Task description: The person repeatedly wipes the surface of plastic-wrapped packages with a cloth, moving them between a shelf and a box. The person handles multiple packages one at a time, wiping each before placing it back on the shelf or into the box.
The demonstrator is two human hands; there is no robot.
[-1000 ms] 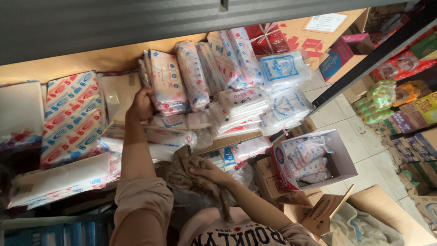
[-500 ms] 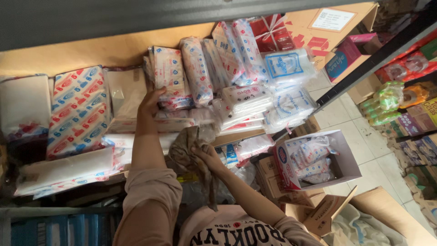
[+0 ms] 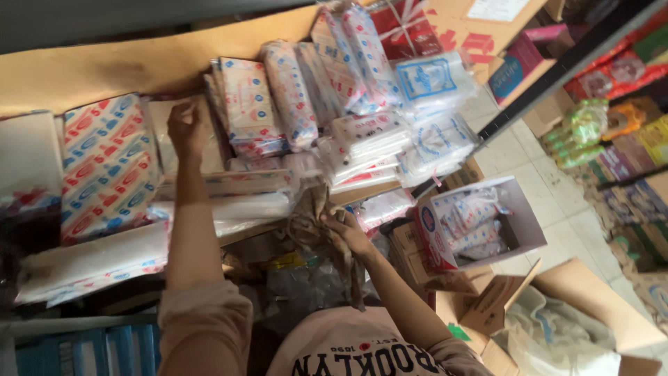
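Two hands worked at a crowded shelf: the left hand (image 3: 184, 129) pinched the top edge of a flat beige packet (image 3: 163, 136) standing between wrapped stacks, while the right hand (image 3: 346, 233) gripped a crumpled brown cloth (image 3: 313, 223) at the shelf's front edge; an open white box (image 3: 518, 223) stood just beside, with bare tiled floor (image 3: 557, 202) beyond

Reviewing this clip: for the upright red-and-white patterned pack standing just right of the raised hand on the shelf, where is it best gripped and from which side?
Probably by its near top edge, coming from the front. The patterned pack stands on end, pressed against a similar pack on its right, so its sides are blocked. The left hand is beside it; the right hand holds a brown cloth.
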